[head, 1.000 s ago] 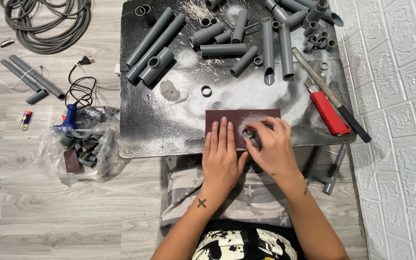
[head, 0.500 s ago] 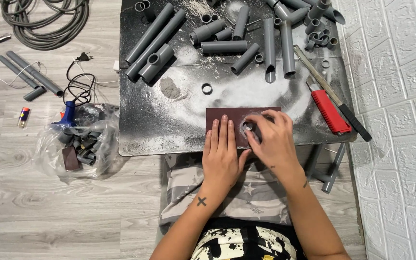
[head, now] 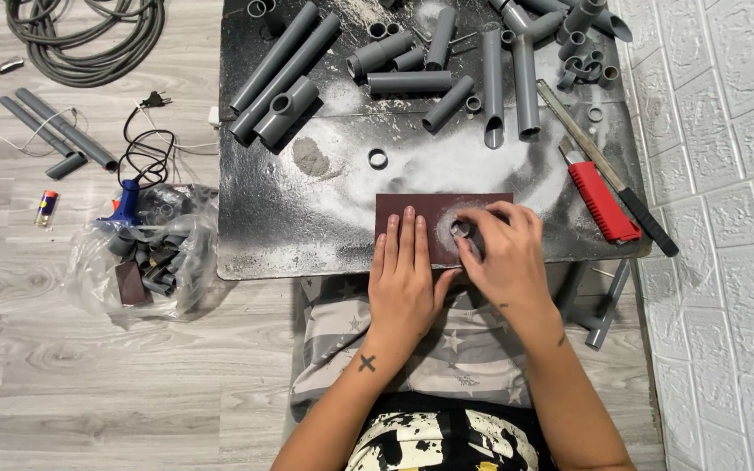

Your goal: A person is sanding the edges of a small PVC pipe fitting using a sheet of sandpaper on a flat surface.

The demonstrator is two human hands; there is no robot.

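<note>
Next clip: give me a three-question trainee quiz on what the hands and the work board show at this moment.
1. True or false: the left hand lies flat on the dark red sandpaper sheet.
2. What does the right hand press on the sheet? A) a small grey pipe ring B) a lighter C) a plug
3. Which side of the black work board has the red-handled saw?

Key
1. True.
2. A.
3. The person's right side, near the white wall.
</note>
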